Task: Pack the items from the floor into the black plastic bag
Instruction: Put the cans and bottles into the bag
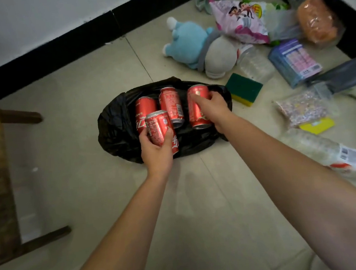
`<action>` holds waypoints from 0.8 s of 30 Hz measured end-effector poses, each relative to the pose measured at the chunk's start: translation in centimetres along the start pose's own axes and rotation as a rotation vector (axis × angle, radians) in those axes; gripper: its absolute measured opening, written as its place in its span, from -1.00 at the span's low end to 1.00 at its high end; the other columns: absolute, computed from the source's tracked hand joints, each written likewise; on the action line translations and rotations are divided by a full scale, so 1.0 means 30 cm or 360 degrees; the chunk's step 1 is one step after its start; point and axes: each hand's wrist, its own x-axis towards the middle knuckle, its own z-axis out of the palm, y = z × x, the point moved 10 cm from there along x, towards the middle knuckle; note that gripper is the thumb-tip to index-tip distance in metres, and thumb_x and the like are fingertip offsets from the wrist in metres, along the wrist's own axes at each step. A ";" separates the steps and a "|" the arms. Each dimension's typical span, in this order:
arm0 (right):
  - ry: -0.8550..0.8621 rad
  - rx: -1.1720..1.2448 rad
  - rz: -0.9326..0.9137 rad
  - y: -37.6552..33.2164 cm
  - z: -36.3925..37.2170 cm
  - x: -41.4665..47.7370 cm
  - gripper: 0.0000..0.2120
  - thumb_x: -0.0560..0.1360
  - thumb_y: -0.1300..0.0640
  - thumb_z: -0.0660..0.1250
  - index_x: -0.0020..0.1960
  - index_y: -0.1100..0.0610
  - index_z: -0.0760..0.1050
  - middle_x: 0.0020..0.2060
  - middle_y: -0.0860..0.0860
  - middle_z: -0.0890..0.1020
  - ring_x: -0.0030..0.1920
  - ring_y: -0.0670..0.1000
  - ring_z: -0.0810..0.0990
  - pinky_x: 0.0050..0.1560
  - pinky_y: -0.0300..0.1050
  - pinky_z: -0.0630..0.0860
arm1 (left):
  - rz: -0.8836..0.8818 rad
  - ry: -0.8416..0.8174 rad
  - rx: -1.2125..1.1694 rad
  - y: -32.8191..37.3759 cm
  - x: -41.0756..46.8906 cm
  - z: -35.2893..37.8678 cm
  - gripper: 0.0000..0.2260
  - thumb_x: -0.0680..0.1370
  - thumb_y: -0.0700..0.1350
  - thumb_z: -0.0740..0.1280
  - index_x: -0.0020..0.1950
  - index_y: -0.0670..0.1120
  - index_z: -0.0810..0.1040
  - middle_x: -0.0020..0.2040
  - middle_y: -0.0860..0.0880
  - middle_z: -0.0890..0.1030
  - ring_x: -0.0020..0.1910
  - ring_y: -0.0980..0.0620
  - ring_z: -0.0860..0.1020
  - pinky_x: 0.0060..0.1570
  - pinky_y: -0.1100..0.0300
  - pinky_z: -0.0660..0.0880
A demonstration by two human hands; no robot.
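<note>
We noted white Coca-Cola script, in Chinese characters, on the far-left red can (pixel 144 116) and on the partly hidden can (pixel 174 144) under the left hand's can (pixel 158 127). The other cans carried fine print too blurred to read. A barcode showed on the clear bottle (pixel 333 154); its label text was unreadable
</note>
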 end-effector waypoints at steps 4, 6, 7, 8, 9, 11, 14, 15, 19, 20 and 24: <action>-0.0029 0.0013 -0.0125 -0.043 0.004 0.012 -0.31 0.56 0.02 0.34 0.59 0.11 0.13 0.43 0.11 0.44 0.22 0.07 0.56 0.24 0.02 0.53 | 0.0017 -0.0047 0.0077 -0.015 0.031 0.004 -0.35 0.42 -0.04 0.54 0.42 -0.03 0.31 0.27 -0.04 0.54 0.17 0.04 0.57 0.28 -0.06 0.49; -0.0059 -0.0248 -0.0205 -0.054 0.012 0.014 -0.36 0.58 0.07 0.30 0.58 0.12 0.15 0.46 0.12 0.41 0.34 0.10 0.49 0.35 0.04 0.45 | 0.0029 -0.0054 0.0103 -0.024 0.036 0.003 -0.33 0.40 -0.02 0.55 0.41 -0.02 0.30 0.25 -0.03 0.54 0.15 0.06 0.58 0.27 -0.05 0.50; -0.0065 -0.0453 -0.0243 -0.052 0.015 0.011 -0.38 0.58 0.07 0.28 0.58 0.12 0.15 0.47 0.13 0.39 0.38 0.13 0.46 0.39 0.05 0.40 | 0.0044 -0.0055 0.0119 -0.025 0.039 0.002 -0.34 0.40 0.00 0.56 0.40 -0.01 0.30 0.23 -0.02 0.55 0.14 0.07 0.58 0.26 -0.04 0.50; -0.0059 -0.0663 -0.0274 -0.043 0.015 0.004 -0.39 0.60 0.05 0.26 0.58 0.14 0.15 0.47 0.15 0.38 0.41 0.15 0.43 0.42 0.06 0.37 | 0.0057 -0.0062 0.0137 -0.024 0.043 0.002 -0.34 0.40 0.02 0.55 0.39 0.00 0.30 0.21 -0.01 0.57 0.12 0.08 0.59 0.25 -0.05 0.51; -0.0051 -0.0836 -0.0298 -0.030 0.013 -0.006 -0.39 0.61 0.00 0.24 0.58 0.15 0.15 0.47 0.18 0.37 0.41 0.18 0.41 0.42 0.05 0.35 | 0.0062 -0.0075 0.0152 -0.022 0.046 0.002 -0.34 0.40 0.04 0.55 0.38 0.01 0.30 0.19 0.00 0.57 0.11 0.08 0.59 0.24 -0.05 0.52; -0.0060 -0.0999 -0.0292 0.012 0.010 -0.029 -0.37 0.62 -0.13 0.19 0.56 0.17 0.16 0.44 0.20 0.40 0.38 0.21 0.43 0.35 0.04 0.36 | 0.0066 -0.0097 0.0185 -0.013 0.054 0.000 -0.34 0.39 0.05 0.55 0.39 0.03 0.32 0.18 0.03 0.57 0.11 0.08 0.59 0.24 -0.06 0.52; -0.0020 -0.1345 -0.0314 0.061 -0.007 -0.069 -0.30 0.54 -0.31 0.21 0.45 0.17 0.25 0.29 0.18 0.52 0.23 0.22 0.55 0.08 0.03 0.46 | 0.0218 -0.0112 0.0422 0.028 0.061 -0.011 -0.31 0.34 0.02 0.58 0.40 0.06 0.36 0.23 0.03 0.56 0.14 0.07 0.58 0.23 -0.02 0.52; 0.0025 -0.1568 -0.0326 0.068 -0.018 -0.081 -0.30 0.51 -0.36 0.21 0.39 0.16 0.30 0.21 0.16 0.56 0.16 0.21 0.58 -0.04 0.00 0.46 | 0.0284 -0.0135 0.0518 0.045 0.061 -0.010 -0.30 0.34 0.03 0.58 0.40 0.09 0.36 0.26 0.03 0.55 0.15 0.07 0.57 0.23 -0.01 0.52; -0.0154 -0.2026 -0.0480 0.066 -0.007 -0.120 -0.45 0.47 -0.43 0.18 -0.03 0.07 0.51 -0.15 0.03 0.59 -0.10 0.11 0.59 -0.23 -0.08 0.39 | 0.0556 -0.0305 0.0877 0.113 0.065 0.028 -0.30 0.33 0.07 0.57 0.40 0.14 0.34 0.32 0.06 0.50 0.21 0.03 0.53 0.23 0.00 0.51; -0.0310 -0.2039 -0.0535 0.072 0.008 -0.135 -0.51 0.48 -0.39 0.22 -0.07 0.05 0.52 -0.19 -0.01 0.58 -0.11 0.08 0.59 -0.23 -0.08 0.40 | 0.0647 -0.0341 0.0981 0.133 0.063 0.043 -0.29 0.34 0.07 0.57 0.41 0.14 0.34 0.33 0.07 0.49 0.24 0.02 0.52 0.24 0.00 0.49; -0.0944 -0.2068 -0.0669 0.114 0.070 -0.223 -0.97 0.46 -0.03 0.38 -0.10 -0.11 0.56 -0.26 -0.20 0.55 -0.12 -0.05 0.59 -0.18 -0.14 0.47 | 0.0955 -0.0514 0.1353 0.180 0.046 0.106 -0.27 0.36 0.02 0.56 0.46 0.12 0.32 0.36 0.04 0.45 0.32 -0.03 0.45 0.26 -0.05 0.44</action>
